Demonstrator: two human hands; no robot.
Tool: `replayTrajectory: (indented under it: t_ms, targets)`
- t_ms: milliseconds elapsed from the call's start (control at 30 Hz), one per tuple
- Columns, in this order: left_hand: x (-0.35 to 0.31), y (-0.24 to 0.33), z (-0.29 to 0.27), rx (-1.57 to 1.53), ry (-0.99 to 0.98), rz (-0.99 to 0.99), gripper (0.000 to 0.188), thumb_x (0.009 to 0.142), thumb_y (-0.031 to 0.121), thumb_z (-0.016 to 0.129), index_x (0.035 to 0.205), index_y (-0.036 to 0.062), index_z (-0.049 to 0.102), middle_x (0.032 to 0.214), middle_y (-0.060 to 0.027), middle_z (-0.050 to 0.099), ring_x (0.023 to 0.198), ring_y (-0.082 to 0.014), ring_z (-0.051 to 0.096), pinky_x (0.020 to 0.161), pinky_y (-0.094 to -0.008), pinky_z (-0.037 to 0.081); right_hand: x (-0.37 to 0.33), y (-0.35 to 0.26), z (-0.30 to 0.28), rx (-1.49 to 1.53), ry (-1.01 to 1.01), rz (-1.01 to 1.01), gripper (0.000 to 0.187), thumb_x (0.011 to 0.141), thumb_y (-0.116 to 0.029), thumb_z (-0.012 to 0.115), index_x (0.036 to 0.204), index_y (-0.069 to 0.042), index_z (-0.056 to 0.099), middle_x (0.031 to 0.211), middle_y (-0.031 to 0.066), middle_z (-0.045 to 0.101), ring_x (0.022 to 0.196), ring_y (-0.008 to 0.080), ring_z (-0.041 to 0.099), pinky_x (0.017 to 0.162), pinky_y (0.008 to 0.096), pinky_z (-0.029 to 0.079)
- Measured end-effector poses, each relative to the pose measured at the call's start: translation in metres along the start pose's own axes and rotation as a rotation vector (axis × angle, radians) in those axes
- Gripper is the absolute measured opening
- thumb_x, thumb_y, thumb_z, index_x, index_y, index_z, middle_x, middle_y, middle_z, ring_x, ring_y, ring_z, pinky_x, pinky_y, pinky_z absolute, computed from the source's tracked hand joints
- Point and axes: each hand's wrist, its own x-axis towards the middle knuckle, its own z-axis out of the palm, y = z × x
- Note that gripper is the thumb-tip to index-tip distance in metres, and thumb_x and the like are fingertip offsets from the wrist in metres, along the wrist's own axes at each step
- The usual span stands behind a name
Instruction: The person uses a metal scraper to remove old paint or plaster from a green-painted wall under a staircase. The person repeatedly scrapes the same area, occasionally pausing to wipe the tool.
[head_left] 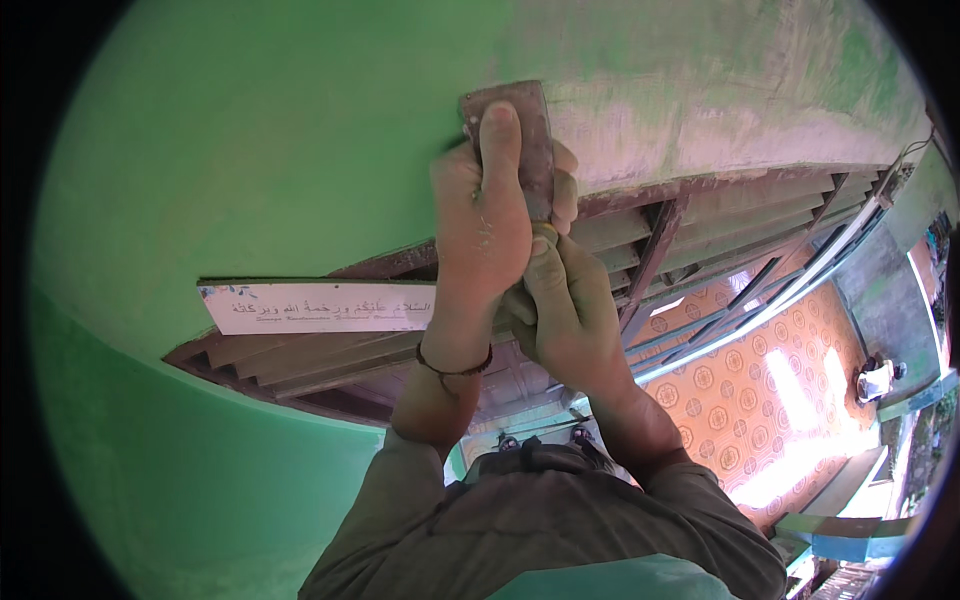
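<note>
A scraper [537, 150] with a flat, brownish, worn blade is held up against the green wall [300, 150]. My left hand [485, 220] grips the blade, its thumb pressed flat along the face and its fingers curled behind the right edge. Below it, my right hand [570, 310] is wrapped around the handle, most of which is hidden by the fingers; a bit of yellow shows at its top. Pale flecks cling to my left hand. To the right of the blade the wall has a patchy, scraped-looking pale area [660, 130].
Just under my hands runs a brown wooden frame with louvred slats [610, 235]. A white sign [310, 308] with lettering is fixed at the left, close to my left wrist. Far below at the right lies an orange patterned tile floor [740, 400], and a person [876, 382] is there.
</note>
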Motion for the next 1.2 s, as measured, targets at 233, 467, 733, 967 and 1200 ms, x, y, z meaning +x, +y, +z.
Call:
replayTrajectory:
  t_ms: [233,467,733,967,1200]
  targets:
    - [0.001,0.007,0.003,0.047,0.03,-0.066,0.06,0.111,0.039,0.038,0.074,-0.0025,0.06,0.057,-0.0089,0.056,0.045,-0.0154,0.053,0.042,-0.0283,0.041,-0.001,-0.005,0.001,0.03,-0.012,0.042,0.03,0.11,-0.019,0.037,0.088,-0.002,0.049,0.064,-0.0026,0.041,0.055,0.0054,0.037,0.049,0.0265,0.032]
    - [0.001,0.005,0.005,0.004,0.011,-0.064,0.06,0.111,0.039,0.036,0.074,-0.0017,0.06,0.055,-0.0073,0.055,0.044,-0.0151,0.052,0.042,-0.0282,0.041,-0.001,-0.007,0.001,-0.025,-0.012,0.034,0.028,0.109,-0.015,0.039,0.088,-0.001,0.05,0.064,-0.0011,0.04,0.054,0.0064,0.037,0.049,0.0267,0.033]
    - [0.001,0.003,0.003,0.007,0.0,-0.082,0.059,0.111,0.039,0.036,0.076,-0.0013,0.062,0.055,-0.0079,0.055,0.044,-0.0145,0.052,0.042,-0.0278,0.04,0.0,-0.002,-0.002,-0.111,-0.002,-0.079,0.029,0.11,-0.016,0.038,0.088,-0.001,0.051,0.065,-0.001,0.042,0.055,0.0068,0.037,0.05,0.0267,0.034]
    - [-0.001,0.0,0.003,-0.012,0.023,-0.103,0.06,0.112,0.038,0.034,0.077,-0.0014,0.062,0.054,-0.0082,0.055,0.043,-0.0135,0.05,0.041,-0.027,0.039,-0.002,-0.006,-0.002,-0.065,-0.009,0.012,0.031,0.111,-0.02,0.038,0.089,-0.002,0.05,0.065,-0.0019,0.043,0.056,0.0065,0.037,0.051,0.0263,0.035]
    - [-0.004,-0.005,0.004,-0.085,0.018,-0.084,0.054,0.11,0.04,0.041,0.08,0.0004,0.062,0.056,-0.0062,0.055,0.045,-0.0132,0.054,0.04,-0.0264,0.044,-0.008,-0.011,-0.004,0.013,-0.008,0.083,0.031,0.111,-0.021,0.037,0.091,-0.002,0.05,0.064,-0.0032,0.042,0.055,0.006,0.038,0.051,0.0255,0.035]
